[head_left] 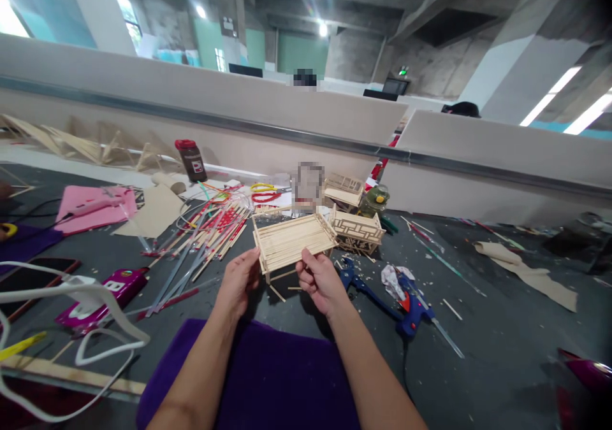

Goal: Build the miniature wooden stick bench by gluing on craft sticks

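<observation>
Purple fabric [287,379] is positioned nearest the camera, between and beneath the forearms. Above it, a rectangular stick frame [296,236] with a slatted panel is held over the dark worktable [459,366], its panel tilted toward the camera. The near left corner of the frame is pinched between the thumb and fingers of the left hand [239,280]. Its near edge, toward the right, is gripped by the right hand [322,282], with the fingers curled under. Whether the frame is also supported from below cannot be told.

Just beside the frame, on the right, a lattice-sided stick model [357,229] is placed; a green bottle [374,200] is located behind it. Nearer the right forearm, a blue hand tool [366,292] and a blue glue gun [414,318] are laid down. To the left, red-marked sticks [227,229] are fanned out. Farther left, a pink glue gun [98,204] is rested on a pink sheet [67,216]. Behind the table, a pale partition [239,102] is installed.
</observation>
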A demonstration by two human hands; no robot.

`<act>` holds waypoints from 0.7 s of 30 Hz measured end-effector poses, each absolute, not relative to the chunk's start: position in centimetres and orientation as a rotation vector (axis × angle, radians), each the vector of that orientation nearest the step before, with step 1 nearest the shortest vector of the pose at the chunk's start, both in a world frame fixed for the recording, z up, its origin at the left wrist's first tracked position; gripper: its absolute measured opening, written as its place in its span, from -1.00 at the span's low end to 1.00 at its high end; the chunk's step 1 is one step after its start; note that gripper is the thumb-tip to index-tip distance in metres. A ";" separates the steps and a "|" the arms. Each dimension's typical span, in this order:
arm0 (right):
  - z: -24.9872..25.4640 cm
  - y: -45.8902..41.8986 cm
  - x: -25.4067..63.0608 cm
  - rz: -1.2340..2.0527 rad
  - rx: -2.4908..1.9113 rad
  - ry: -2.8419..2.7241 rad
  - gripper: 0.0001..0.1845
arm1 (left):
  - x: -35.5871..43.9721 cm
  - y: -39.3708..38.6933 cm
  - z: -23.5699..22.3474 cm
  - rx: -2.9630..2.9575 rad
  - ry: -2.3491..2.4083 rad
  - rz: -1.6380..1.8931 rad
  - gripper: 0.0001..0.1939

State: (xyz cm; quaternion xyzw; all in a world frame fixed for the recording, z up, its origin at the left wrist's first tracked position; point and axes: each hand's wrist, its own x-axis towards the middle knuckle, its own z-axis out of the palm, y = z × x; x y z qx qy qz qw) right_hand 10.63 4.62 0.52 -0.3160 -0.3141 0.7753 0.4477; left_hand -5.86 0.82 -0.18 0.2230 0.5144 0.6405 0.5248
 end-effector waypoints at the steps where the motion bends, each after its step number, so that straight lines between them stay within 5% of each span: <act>1: 0.4 4.6 10.5 1.939 -0.789 -0.776 -0.45 | -6.0 0.9 -0.2 0.525 1.233 1.541 -0.61; 14: 0.0 4.6 11.5 2.298 -0.888 -0.999 -0.73 | -6.7 2.1 -0.9 0.391 1.263 1.677 -0.73; 21: 1.5 5.0 12.7 1.810 -0.741 -1.027 -0.72 | -6.9 1.8 -1.0 0.344 1.278 1.683 -0.71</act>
